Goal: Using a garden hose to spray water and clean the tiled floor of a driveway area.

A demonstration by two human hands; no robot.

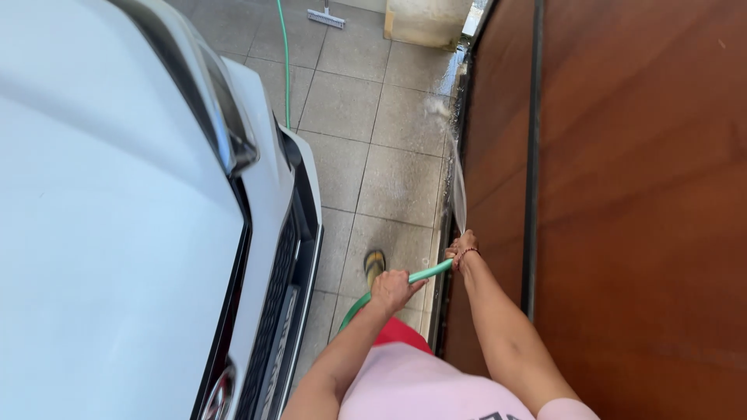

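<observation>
In the head view, the right hand (462, 249) is closing around the end of a green hose (416, 275), close to the brown gate (638, 202). Its fingers are curling tight on the hose tip, and a flat fan of water (457, 194) is spraying up from them along the gate edge. A thin bracelet is sitting on this wrist. The left hand (393, 289) is gripping the same hose a little lower, with the fingers wrapping fully around it.

The hose is running between the two hands, then bending down behind the left forearm, so its next part is hidden. A green line is lying farther on the tiled floor (366, 155), beside the white car (117, 210); I cannot tell if it is the same hose. The nozzle or open end is covered by the right fingers and hard to make out.

One foot in a sandal (374, 264) is standing on the wet tiles between the car bumper and the gate. A brush (325, 16) is lying far ahead near the wall, partly cut off by the top edge. The car is filling the left side.
</observation>
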